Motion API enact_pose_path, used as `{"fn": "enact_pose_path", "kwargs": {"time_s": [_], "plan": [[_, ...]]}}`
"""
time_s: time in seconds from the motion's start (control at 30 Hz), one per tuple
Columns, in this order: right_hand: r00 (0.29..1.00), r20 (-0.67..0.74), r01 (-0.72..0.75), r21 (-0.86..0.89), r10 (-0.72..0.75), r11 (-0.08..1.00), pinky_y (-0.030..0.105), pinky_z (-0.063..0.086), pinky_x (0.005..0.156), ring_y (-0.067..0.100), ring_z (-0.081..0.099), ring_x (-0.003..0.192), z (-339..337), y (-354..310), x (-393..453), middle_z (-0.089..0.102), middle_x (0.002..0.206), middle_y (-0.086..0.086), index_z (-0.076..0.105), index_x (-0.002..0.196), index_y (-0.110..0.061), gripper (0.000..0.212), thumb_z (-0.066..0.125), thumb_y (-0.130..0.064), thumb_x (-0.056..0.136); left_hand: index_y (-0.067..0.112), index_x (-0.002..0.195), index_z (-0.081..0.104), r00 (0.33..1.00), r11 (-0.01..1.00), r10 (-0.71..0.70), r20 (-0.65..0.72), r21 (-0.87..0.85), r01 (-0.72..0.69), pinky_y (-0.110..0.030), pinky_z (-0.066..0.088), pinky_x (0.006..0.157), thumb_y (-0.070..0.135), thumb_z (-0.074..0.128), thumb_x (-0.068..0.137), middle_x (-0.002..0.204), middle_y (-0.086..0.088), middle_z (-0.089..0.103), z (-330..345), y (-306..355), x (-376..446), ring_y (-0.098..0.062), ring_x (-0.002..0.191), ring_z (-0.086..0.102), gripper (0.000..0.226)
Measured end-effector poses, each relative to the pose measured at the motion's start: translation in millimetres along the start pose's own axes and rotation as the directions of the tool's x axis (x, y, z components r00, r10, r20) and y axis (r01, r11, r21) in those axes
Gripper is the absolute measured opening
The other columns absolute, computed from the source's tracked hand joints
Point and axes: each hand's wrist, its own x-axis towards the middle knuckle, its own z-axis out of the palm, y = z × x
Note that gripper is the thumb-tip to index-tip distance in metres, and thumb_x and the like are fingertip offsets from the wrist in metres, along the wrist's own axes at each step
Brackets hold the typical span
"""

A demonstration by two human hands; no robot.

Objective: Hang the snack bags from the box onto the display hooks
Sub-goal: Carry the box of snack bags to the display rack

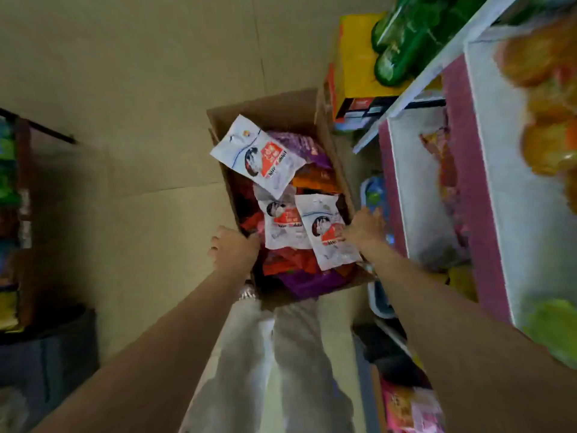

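Standing on the tiled floor (125,89), one open cardboard box (281,107) — packed with snack bags, flaps up.

Contents, top layer: three white snack bags with red label panels. First white bag (257,156) lies tilted at the far end, overhanging the left wall. Second white bag (282,225) lies mid-box. Third white bag (331,232) lies at the near right, overlapping the second. Beneath them: purple bags (307,146) at the far end and near end, orange bags (315,179) along the right wall, red bags (287,260) toward the near end.

Left hand (234,246): fingers curled over the rim of the box's left wall, gripping the cardboard at the near corner.

Right hand (363,228): placed at the right wall of the box, touching the third white bag's edge; whether its fingers grip the wall or the bag cannot be told — the frame is blurred there.

Person's light trousers (281,354) visible below the box, between both forearms.

Surroundings: white shelving (415,182) with pink trim on the right, carrying blurred orange and yellow packets (546,104); green bottles (402,45) and a yellow carton (359,57) at upper right; a rack of coloured packets (9,214) at the left edge.
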Motion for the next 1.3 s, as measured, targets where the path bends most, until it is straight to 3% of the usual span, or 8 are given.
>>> {"fn": "enact_pose_path", "kwargs": {"time_s": [0.13, 0.2, 0.4, 0.53, 0.83, 0.93, 1.13, 1.3], "plan": [[0.999, 0.002, -0.038, 0.043, 0.038, 0.998, 0.041, 0.043, 0.097, 0.040, 0.049, 0.121, 17.7, 0.2, 73.0, 0.051, 0.131, 0.026, 0.052, 0.123, 0.007, 0.045, 0.058, -0.023, 0.090, -0.011, 0.117, 0.050, 0.993, 0.980, -0.067, 0.092, -0.182, 0.083, -0.043, 0.047, 0.089, 0.033, 0.059, 0.085, 0.116, -0.026, 0.057, 43.4, -5.6, 56.6, -0.039, 0.105, 0.057, 0.054], [1.000, -0.023, -0.018, -0.008, 0.018, 1.000, 0.041, 0.046, 0.088, 0.041, 0.054, 0.114, 24.4, 2.1, 97.3, 0.056, 0.124, 0.028, 0.057, 0.116, 0.007, 0.037, 0.054, -0.021, 0.092, -0.011, 0.107, 0.057, 0.988, 0.965, -0.082, 0.132, -0.236, 0.112, -0.039, 0.045, 0.073, 0.029, 0.057, 0.088, 0.099, -0.023, 0.059, 57.2, -11.7, 73.4, -0.034, 0.090, 0.058, 0.044], [0.997, -0.038, 0.062, -0.246, -0.073, 0.967, 0.037, 0.047, 0.081, 0.040, 0.056, 0.109, 37.9, -0.3, 122.2, 0.060, 0.117, 0.026, 0.060, 0.109, 0.007, 0.029, 0.050, -0.017, 0.094, -0.004, 0.107, 0.059, 1.000, 0.967, 0.025, -0.014, 0.253, -0.021, -0.037, 0.045, 0.082, 0.021, 0.045, 0.093, 0.113, -0.023, 0.061, 67.2, -23.6, 95.7, -0.040, 0.106, 0.057, 0.032], [0.990, -0.044, 0.118, -0.257, -0.134, 0.959, 0.036, 0.047, 0.083, 0.038, 0.056, 0.111, 26.0, -23.6, 97.2, 0.060, 0.119, 0.023, 0.059, 0.110, 0.004, 0.026, 0.051, -0.014, 0.093, -0.007, 0.102, 0.060, 0.989, 0.916, 0.147, -0.034, 0.381, -0.123, -0.035, 0.042, 0.074, 0.022, 0.048, 0.091, 0.107, -0.026, 0.062, 30.8, -36.0, 99.1, -0.041, 0.101, 0.059, 0.033], [0.973, 0.059, 0.233, -0.205, -0.225, 0.951, 0.032, 0.045, 0.084, 0.035, 0.055, 0.114, 11.1, -54.6, -54.5, 0.057, 0.125, 0.018, 0.057, 0.117, -0.002, 0.028, 0.045, -0.013, 0.094, -0.010, 0.092, 0.060, 0.968, 0.856, 0.250, -0.005, 0.468, -0.219, -0.035, 0.042, 0.073, 0.022, 0.052, 0.090, 0.102, -0.028, 0.062, -76.1, -118.8, 30.0, -0.041, 0.098, 0.058, 0.032], [0.971, 0.063, 0.237, -0.187, -0.229, 0.954, 0.029, 0.043, 0.078, 0.034, 0.057, 0.110, 32.5, -49.0, -105.6, 0.059, 0.122, 0.016, 0.058, 0.115, -0.004, 0.027, 0.046, -0.017, 0.094, -0.010, 0.089, 0.060, 0.951, 0.837, 0.308, 0.011, 0.472, -0.276, -0.032, 0.039, 0.068, 0.023, 0.051, 0.091, 0.097, -0.027, 0.062, -102.0, -166.0, 3.7, -0.039, 0.094, 0.059, 0.034], [0.971, 0.089, 0.235, -0.187, -0.221, 0.954, 0.037, 0.050, 0.085, 0.036, 0.059, 0.109, 98.6, -12.3, -212.6, 0.060, 0.121, 0.019, 0.059, 0.114, -0.001, 0.030, 0.048, -0.014, 0.090, -0.002, 0.085, 0.059, 0.940, 0.810, 0.341, 0.034, 0.496, -0.312, -0.030, 0.040, 0.067, 0.026, 0.050, 0.091, 0.097, -0.022, 0.064, -126.0, -292.3, -44.2, -0.032, 0.085, 0.058, 0.031], [0.960, 0.135, 0.273, -0.270, -0.245, 0.923, 0.033, 0.047, 0.075, 0.032, 0.061, 0.095, 152.5, 14.4, -291.2, 0.062, 0.116, 0.017, 0.059, 0.111, -0.004, 0.026, 0.046, -0.018, 0.093, 0.000, 0.089, 0.059, 0.956, 0.833, 0.291, 0.036, 0.482, -0.272, -0.032, 0.044, 0.073, 0.028, 0.049, 0.091, 0.095, -0.017, 0.060, -121.8, -387.6, -88.5, -0.034, 0.097, 0.060, 0.029]]}}
